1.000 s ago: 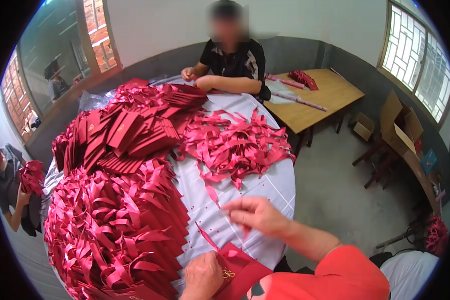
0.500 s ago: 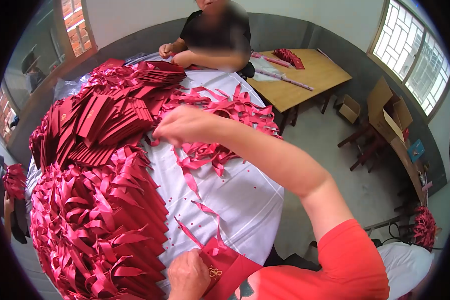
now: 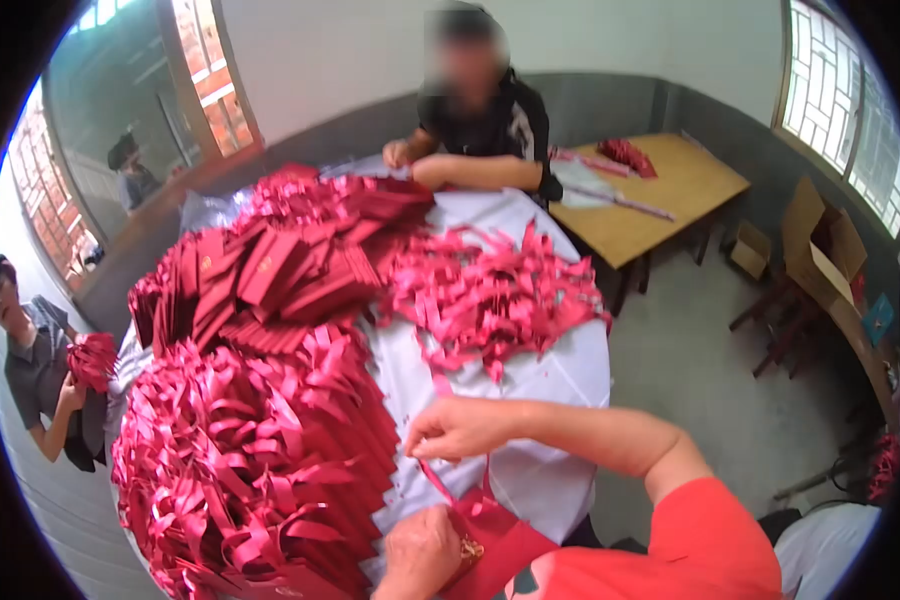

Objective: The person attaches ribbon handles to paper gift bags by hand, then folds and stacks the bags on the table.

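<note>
My left hand (image 3: 422, 548) is closed on the left edge of a red bag (image 3: 505, 545) with gold print, at the bottom of the view. Just above the bag, my right hand (image 3: 460, 428) pinches the top of a red ribbon (image 3: 436, 480) that runs down to the bag. A second ribbon strand rises from the bag under my right wrist. Loose pink-red ribbons (image 3: 500, 300) lie in a heap beyond my right hand. To the left stand rows of red bags with ribbons (image 3: 240, 450).
More flat red bags (image 3: 260, 270) are piled at the back left of the white-covered table (image 3: 560, 400). One person (image 3: 480, 130) sits across the table. Another person (image 3: 45, 370) at the left holds a red bundle. A wooden table (image 3: 660, 205) and cardboard boxes (image 3: 820, 245) stand at the right.
My right hand went out to the ribbon heap and came back to a ribbon above the bag. My left hand stayed on the bag. The camera view shifted.
</note>
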Motion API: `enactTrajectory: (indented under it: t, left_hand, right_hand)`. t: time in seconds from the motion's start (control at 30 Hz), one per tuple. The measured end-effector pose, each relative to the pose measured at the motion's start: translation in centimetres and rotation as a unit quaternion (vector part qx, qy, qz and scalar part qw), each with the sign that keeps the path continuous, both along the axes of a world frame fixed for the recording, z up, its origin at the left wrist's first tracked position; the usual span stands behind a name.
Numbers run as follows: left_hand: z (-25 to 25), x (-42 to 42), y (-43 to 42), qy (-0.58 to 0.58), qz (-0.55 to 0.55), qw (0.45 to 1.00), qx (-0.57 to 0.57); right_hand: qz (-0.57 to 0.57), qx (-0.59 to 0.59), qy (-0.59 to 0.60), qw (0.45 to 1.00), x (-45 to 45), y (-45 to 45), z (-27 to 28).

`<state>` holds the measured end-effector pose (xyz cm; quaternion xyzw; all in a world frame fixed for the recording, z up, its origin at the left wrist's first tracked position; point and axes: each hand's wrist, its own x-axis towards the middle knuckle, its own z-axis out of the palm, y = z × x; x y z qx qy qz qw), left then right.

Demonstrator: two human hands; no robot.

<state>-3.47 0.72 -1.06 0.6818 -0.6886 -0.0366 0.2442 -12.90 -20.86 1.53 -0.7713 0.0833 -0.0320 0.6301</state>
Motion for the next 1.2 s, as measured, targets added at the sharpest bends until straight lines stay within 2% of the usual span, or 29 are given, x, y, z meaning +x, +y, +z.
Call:
enactTrajectory:
  t: [0.03,0.1,0.17,0.2,0.23,0.3,0.33,0.37,0.4,0.43,0.47,0.53,0.6,0.63,0.7,0.73,0.77,0.8,0.97,1.03,1.2]
  left_hand:
    - [0.1,0.0,0.2,-0.02,-0.005,1.0,-0.002]
    - [-0.3,0.0,0.3,-0.04,-0.015,0.999,-0.025]
    - [-0.2,-0.1,0.3,-0.035,-0.016,0.999,-0.019]
    - [-0.2,-0.1,0.3,-0.036,-0.017,0.999,-0.026]
    - [-0.1,0.0,0.1,-0.039,-0.022,0.999,-0.025]
    - [-0.2,-0.1,0.2,-0.041,-0.008,0.999,-0.024]
    - [0.1,-0.2,0.3,-0.036,-0.011,0.999,-0.026]
    - [0.3,-0.2,-0.1,-0.029,-0.012,0.999,-0.028]
    - [0.0,-0.1,-0.1,-0.031,-0.009,0.999,-0.01]
    - [0.5,-0.2,0.0,-0.032,-0.008,0.999,-0.011]
    - [0.7,-0.4,-0.1,-0.033,-0.006,0.999,-0.023]
    - [0.1,-0.1,-0.2,-0.035,-0.003,0.999,-0.023]
    - [-0.2,0.0,-0.1,-0.043,-0.015,0.998,-0.035]
    - [0.2,0.0,0.1,-0.044,-0.013,0.998,-0.036]
    - [0.9,-0.3,0.2,-0.028,0.004,0.995,0.093]
    - [0.9,-0.2,0.1,-0.029,0.003,0.995,0.091]
    - [0.6,-0.1,-0.1,-0.016,-0.01,0.999,0.034]
    - [0.3,0.0,-0.1,-0.001,-0.022,1.0,-0.021]
    - [-0.4,0.4,0.0,0.002,-0.024,1.0,-0.02]
    - [-0.4,0.4,-0.1,-0.001,-0.019,1.0,-0.002]
    - [-0.4,0.4,-0.2,0.005,-0.022,0.999,-0.025]
  right_hand:
    - [-0.02,0.048,0.002,0.999,-0.5,-0.2,-0.1]
    - [-0.055,0.056,0.001,0.997,-1.2,-0.9,-0.9]
    - [-0.111,0.055,-0.052,0.991,-1.5,-1.7,-0.3]
    - [-0.167,-0.018,-0.064,0.984,-1.7,-2.8,0.7]
    - [-0.225,-0.064,-0.13,0.964,-1.7,-4.1,1.7]
    - [-0.343,-0.153,-0.212,0.902,-1.4,-7.3,4.3]
    - [-0.388,-0.245,-0.18,0.87,-1.4,-10.1,4.8]
    - [-0.43,-0.403,-0.111,0.8,-1.4,-11.6,4.4]
    - [-0.373,-0.446,-0.01,0.814,-1.7,-12.0,4.2]
    - [-0.284,-0.404,-0.057,0.868,-1.9,-10.2,4.7]
    - [-0.204,-0.254,-0.035,0.945,-1.7,-8.1,4.1]
    - [-0.157,-0.176,-0.055,0.97,-1.8,-4.6,1.0]
    - [-0.185,-0.219,-0.021,0.958,-2.7,-1.5,0.8]
    - [-0.199,-0.178,-0.003,0.964,-3.0,-0.9,0.3]
    - [-0.214,-0.137,0.016,0.967,-3.2,-0.9,-0.9]
    - [-0.24,-0.168,-0.028,0.956,-3.2,-1.4,-1.8]
    - [-0.266,-0.196,-0.07,0.941,-3.2,-1.8,-2.7]
    - [-0.272,-0.148,-0.085,0.947,-2.9,-2.4,-3.7]
    - [-0.31,-0.23,-0.069,0.92,-3.0,-2.7,-4.3]
    - [-0.308,-0.346,-0.086,0.882,-3.0,-2.7,-4.5]
    - [-0.283,-0.372,-0.088,0.88,-3.0,-2.6,-4.7]
